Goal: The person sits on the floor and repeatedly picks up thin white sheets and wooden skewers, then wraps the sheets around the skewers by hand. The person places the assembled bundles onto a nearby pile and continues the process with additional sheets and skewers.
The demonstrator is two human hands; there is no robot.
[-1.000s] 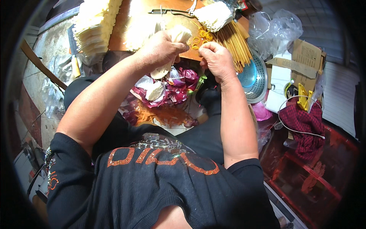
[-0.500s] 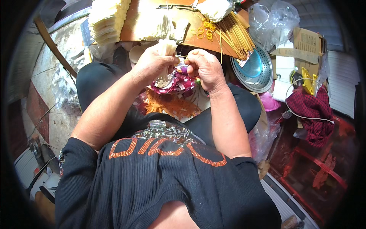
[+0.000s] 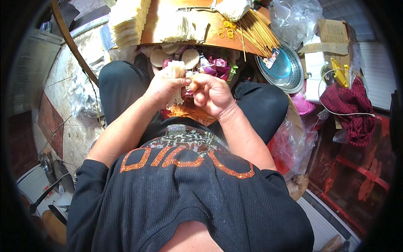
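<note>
My left hand (image 3: 159, 89) grips an upright bundle of cream-white thin strips (image 3: 176, 70), whose ends stick out above and below the fist. Against its thumb, my right hand (image 3: 215, 94) is curled with the fingertips pinched together; whatever lies between them is too small to make out. Orange shreds (image 3: 191, 112) lie beneath the hands. Just beyond are pale round discs (image 3: 191, 59) and purple leafy pieces (image 3: 220, 66). On the brown board (image 3: 161, 7) in front rest more cream strips (image 3: 178, 30), yellow rubber bands (image 3: 230, 25) and a fan of thin yellow sticks (image 3: 256, 32).
A tall stack of cream sheets (image 3: 129, 23) occupies the board's left end. To the right stand a metal colander (image 3: 299, 74) with a blue bowl (image 3: 282, 67), a cardboard box (image 3: 333, 33) and a checkered cloth (image 3: 348, 101). Clear plastic bags (image 3: 86, 94) lie at the left.
The thin yellow band stretched between my hands earlier no longer shows plainly. My right hand has come lower and closer to the left, and my left hand has dropped slightly with the bundle.
</note>
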